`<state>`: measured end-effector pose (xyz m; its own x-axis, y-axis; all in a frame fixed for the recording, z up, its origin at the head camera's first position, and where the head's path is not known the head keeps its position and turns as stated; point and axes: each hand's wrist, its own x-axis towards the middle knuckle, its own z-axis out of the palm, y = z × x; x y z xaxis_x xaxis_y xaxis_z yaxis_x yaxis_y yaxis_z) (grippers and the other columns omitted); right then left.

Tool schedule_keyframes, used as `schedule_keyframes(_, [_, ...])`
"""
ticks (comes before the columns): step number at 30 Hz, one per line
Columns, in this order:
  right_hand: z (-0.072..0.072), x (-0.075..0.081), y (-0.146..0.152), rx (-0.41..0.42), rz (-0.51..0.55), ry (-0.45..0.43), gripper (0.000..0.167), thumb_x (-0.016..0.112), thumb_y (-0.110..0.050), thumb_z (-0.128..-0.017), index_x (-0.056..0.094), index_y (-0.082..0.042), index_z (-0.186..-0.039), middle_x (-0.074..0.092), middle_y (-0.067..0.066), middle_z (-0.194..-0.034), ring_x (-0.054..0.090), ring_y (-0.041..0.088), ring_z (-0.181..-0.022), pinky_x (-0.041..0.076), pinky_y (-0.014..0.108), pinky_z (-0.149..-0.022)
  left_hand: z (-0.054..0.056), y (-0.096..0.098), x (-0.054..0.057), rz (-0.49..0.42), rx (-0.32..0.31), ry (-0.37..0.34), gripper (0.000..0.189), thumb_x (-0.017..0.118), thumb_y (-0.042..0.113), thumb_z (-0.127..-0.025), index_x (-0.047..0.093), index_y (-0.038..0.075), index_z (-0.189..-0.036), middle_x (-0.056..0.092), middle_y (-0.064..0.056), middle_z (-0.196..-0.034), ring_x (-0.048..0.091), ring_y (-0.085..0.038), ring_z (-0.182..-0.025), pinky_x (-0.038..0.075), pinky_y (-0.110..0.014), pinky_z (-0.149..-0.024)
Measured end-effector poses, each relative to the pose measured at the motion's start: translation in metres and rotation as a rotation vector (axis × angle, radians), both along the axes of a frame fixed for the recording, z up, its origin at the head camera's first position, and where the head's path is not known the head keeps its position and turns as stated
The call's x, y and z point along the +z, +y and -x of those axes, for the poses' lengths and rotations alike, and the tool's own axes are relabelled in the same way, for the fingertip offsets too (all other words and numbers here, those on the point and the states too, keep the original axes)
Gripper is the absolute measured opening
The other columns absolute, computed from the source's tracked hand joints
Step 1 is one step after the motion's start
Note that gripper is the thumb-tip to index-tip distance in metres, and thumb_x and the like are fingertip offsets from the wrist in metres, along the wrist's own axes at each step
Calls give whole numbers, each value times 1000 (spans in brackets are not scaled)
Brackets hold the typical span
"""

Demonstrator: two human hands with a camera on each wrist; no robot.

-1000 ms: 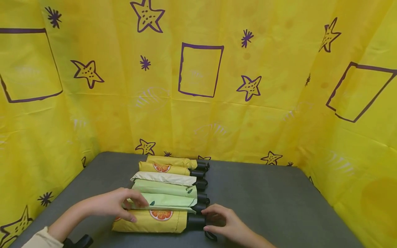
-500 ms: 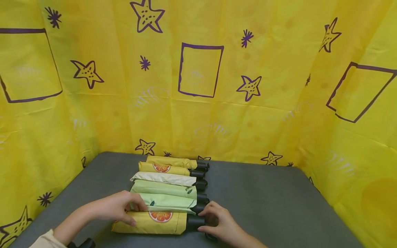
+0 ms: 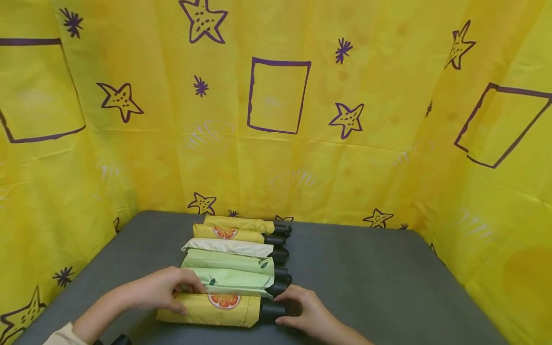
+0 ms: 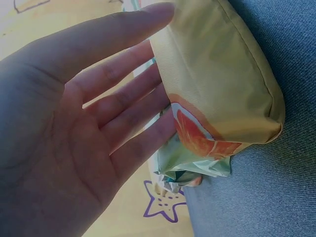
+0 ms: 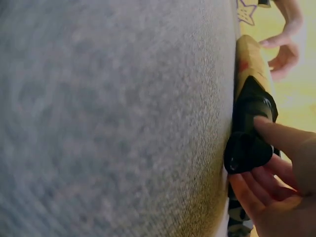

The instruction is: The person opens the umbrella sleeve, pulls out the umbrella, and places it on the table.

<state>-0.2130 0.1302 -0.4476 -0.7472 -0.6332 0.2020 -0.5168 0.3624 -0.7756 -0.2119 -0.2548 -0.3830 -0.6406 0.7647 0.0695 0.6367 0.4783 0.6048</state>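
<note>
Nearest to me lies a folded yellow umbrella [image 3: 207, 309] with an orange-slice print and a black handle [image 3: 271, 312]. My left hand [image 3: 159, 292] holds its left part, thumb on the near face and fingers on the far side; the left wrist view shows those fingers passing behind the yellow cloth [image 4: 212, 64]. At the other end, my right hand [image 3: 308, 311] pinches the black handle [image 5: 249, 148] between thumb and fingers. Right behind it lie two light green folded umbrellas [image 3: 237, 278], [image 3: 228, 261], side by side.
Farther back in the same row lie a cream umbrella [image 3: 228, 246], a yellow one with an orange slice [image 3: 246, 235] and a plain yellow one [image 3: 239, 224]. All handles point right. A dark object [image 3: 121, 340] shows at the bottom left. Yellow curtain [image 3: 276, 167] encloses the grey table [image 3: 366, 278].
My right hand has moved slightly left and taken hold of the handle. The left hand has shifted slightly right and down along the near umbrella, which stays almost in place.
</note>
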Motion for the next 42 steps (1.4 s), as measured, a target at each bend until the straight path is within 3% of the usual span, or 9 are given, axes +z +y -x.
schedule_keyframes(8, [-1, -2, 0, -9, 36, -35, 29, 79, -27, -81, 71, -15, -106, 66, 4, -98, 61, 2, -80, 55, 21, -69, 2, -3, -5, -35, -29, -5, 37, 82, 23, -78, 69, 18, -112, 69, 4, -108, 60, 1, -93, 51, -21, -67])
schedule_keyframes(16, [-3, -4, 2, -33, 70, -82, 28, 79, -27, -81, 72, -13, -105, 66, 7, -99, 62, 3, -80, 55, 21, -70, 2, -3, -9, -48, -33, 36, 36, 82, 19, -77, 68, 18, -110, 70, 5, -103, 58, 3, -87, 49, -19, -64])
schedule_keyframes(27, [0, -4, 7, -36, 54, -98, 29, 77, -27, -83, 72, -10, -106, 67, 9, -99, 60, -2, -77, 54, 20, -70, 1, -5, -12, -69, -36, 34, 34, 81, 17, -79, 68, 15, -110, 69, -2, -104, 57, 2, -84, 49, -20, -61])
schedule_keyframes(37, [1, -5, 8, -38, 40, -126, 31, 78, -26, -83, 72, -10, -108, 67, 9, -99, 59, -2, -77, 54, 19, -70, -1, -3, -11, -48, -48, 135, 41, 84, 18, -73, 67, 18, -111, 68, 5, -100, 51, 5, -76, 47, -16, -58])
schedule_keyframes(42, [0, -4, 9, -27, 47, -114, 31, 77, -27, -83, 72, -8, -107, 66, 10, -98, 59, -3, -77, 54, 19, -70, -2, -4, -12, -37, -40, 138, 42, 84, 17, -73, 67, 18, -111, 68, 6, -100, 50, 6, -77, 47, -16, -58])
